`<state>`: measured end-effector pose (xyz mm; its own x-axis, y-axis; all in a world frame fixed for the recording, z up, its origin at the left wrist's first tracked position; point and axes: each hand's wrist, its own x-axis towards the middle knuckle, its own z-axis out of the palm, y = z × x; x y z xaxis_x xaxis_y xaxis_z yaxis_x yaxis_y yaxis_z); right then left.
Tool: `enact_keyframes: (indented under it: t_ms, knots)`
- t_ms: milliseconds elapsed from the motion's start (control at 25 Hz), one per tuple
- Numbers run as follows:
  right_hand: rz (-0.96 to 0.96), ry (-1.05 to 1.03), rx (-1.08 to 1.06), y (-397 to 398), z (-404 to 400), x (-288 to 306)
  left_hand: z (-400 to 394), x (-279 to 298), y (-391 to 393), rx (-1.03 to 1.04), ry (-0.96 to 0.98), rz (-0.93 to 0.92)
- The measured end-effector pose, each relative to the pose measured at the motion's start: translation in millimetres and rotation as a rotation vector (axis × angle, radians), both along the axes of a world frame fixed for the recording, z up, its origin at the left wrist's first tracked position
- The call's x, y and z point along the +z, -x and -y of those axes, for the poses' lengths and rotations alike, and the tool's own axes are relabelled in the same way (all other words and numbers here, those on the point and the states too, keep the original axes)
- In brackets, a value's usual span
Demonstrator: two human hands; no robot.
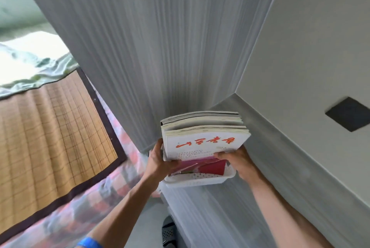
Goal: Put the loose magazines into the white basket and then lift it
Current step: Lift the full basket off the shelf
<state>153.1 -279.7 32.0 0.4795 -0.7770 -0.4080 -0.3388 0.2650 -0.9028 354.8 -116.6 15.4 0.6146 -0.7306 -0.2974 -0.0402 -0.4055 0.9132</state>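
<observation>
**Magazine stack going down into the basket, tight in the corner**

Low and just right of centre in the frame, I have a thick stack of magazines [206, 137] held between both hands, its lower edge dipping into the white basket [200, 178]. My left hand [160, 159] grips the stack's left edge, thumb up along the side and fingers curled under where I cannot see them. My right hand [234, 160] pinches the bottom right corner, fingers folded over the front cover. Inside the basket I can see red and pink covers [208, 166] already lying flat.

I judge the stack heavy for its size and floppy: glossy covers that slide over one another, spines that sag if only one side is carried. Support from underneath on both edges seems the safest hold. The basket is perforated plastic, likely light and a bit flexible by itself, so once loaded I would take it by the rim on two opposite sides.

Room is scarce. The striped wall [160, 47] stands directly behind the stack and the grey ledge [280, 147] runs close along the right. Open space lies toward the lower left of the frame, over the floor and beside the bed with its woven mat [50, 127]. The basket sits on a pale translucent bin [180, 207], whose edge I cannot make out clearly.
</observation>
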Motion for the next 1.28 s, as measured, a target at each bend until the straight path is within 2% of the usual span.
enact_keyframes:
  t_ms: [240, 440, 520, 680, 800, 960, 1120, 1280]
  knots:
    - [-0.098, -0.043, 0.081, -95.2, 49.8, -3.7, 9.8, -11.8, -45.6, 0.249, 0.073, -0.083]
    - [-0.131, -0.002, 0.152, -124.2, 71.5, -20.9, 17.3, -38.5, -36.9, 0.425, -0.017, -0.155]
    - [-0.143, -0.001, 0.175, -129.1, 72.6, -28.1, 17.3, -47.2, -33.6, 0.465, -0.039, -0.114]
    - [-0.155, 0.080, 0.211, -140.5, 74.3, -32.1, 21.3, -40.9, -37.5, 0.431, -0.080, 0.042]
    - [-0.206, 0.175, 0.247, -151.6, 76.0, -18.7, 22.9, -26.5, -46.6, 0.332, -0.243, 0.306]
    - [-0.126, 0.158, 0.228, -151.7, 78.2, -14.9, 19.1, -17.9, -49.5, 0.349, -0.150, 0.434]
    - [-0.145, 0.164, 0.273, -152.2, 78.1, -17.7, 20.9, -21.2, -52.5, 0.312, -0.279, 0.400]
    - [-0.162, 0.119, 0.185, -156.4, 73.4, -17.8, 20.4, -15.5, -55.6, 0.259, -0.387, 0.416]
